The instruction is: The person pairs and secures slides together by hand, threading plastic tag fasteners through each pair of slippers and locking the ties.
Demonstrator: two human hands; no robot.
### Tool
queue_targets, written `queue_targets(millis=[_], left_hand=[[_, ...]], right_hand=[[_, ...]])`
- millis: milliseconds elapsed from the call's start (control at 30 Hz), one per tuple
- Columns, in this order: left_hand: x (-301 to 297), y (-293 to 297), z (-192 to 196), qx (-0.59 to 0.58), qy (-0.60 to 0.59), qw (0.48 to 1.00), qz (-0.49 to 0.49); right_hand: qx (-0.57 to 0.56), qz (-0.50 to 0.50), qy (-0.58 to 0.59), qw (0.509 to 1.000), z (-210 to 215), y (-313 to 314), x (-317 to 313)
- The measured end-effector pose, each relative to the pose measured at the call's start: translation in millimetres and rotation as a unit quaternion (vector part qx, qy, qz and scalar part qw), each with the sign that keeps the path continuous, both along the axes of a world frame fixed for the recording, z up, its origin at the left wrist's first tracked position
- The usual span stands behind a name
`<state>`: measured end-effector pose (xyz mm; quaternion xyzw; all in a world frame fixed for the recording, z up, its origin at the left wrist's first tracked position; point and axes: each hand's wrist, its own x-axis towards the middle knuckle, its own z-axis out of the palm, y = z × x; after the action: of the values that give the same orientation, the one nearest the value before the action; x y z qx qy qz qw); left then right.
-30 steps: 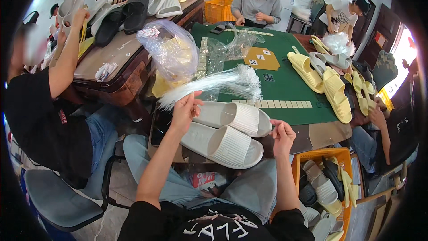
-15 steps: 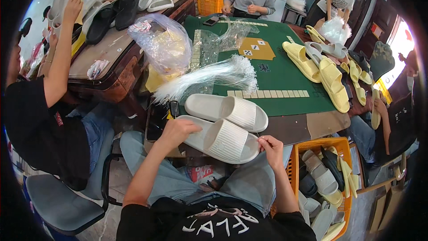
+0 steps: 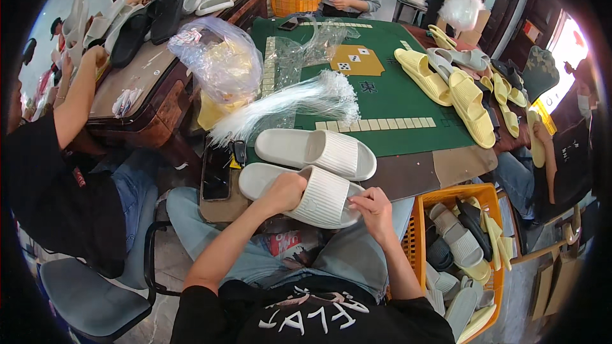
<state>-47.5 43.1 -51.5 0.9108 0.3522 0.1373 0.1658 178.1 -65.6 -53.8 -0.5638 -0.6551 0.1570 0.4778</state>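
Black phone (image 3: 217, 177) at the table edge. Left hand (image 3: 285, 192) on the near pale-grey slide sandal (image 3: 325, 197), fingertips hidden at the strap's heel-side opening; can't tell their grip. That slide lies at the table edge beside its mate (image 3: 344, 154). Right hand (image 3: 372, 207): fingers narrow at the toe; can't tell if they pinch anything. I'd keep the sole flat, fingers aligned through the strap, mate undisturbed.

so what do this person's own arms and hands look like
The hands are bare, with no gloves visible: the left hand and the right hand. The forearms are uncovered too, no watch or bracelet showing. Above them are black short sleeves, part of a black T-shirt printed in white across the chest.
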Motion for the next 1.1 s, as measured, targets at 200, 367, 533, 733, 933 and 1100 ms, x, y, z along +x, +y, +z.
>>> queue_targets(millis=[200,367,533,733,933,1100], left_hand=[[2.2,1.8,-2.6,-0.026,-0.024,0.999,0.013],[3.9,1.7,-6.0,-0.021,-0.030,0.999,0.024],[1.6,7.8,4.3,-0.104,-0.061,0.993,0.006],[3.8,2.7,40.7,0.030,-0.214,0.972,0.096],[58.2,-16.6,55.6,0.132,-0.310,0.941,0.003],[96.2,3.5,56.5,-0.210,-0.147,0.953,-0.163]], right_hand=[[0.040,0.013,-0.132,0.990,4.2,0.7,-6.4],[0.112,-0.006,-0.069,0.991,-5.9,4.5,-10.6],[0.064,-0.023,0.043,0.997,-5.0,-1.8,-13.8],[0.058,-0.104,0.136,0.983,11.6,-1.1,-11.4],[0.145,-0.105,0.080,0.981,17.1,7.2,-13.6],[0.161,-0.103,0.108,0.976,19.4,4.0,-10.6]])
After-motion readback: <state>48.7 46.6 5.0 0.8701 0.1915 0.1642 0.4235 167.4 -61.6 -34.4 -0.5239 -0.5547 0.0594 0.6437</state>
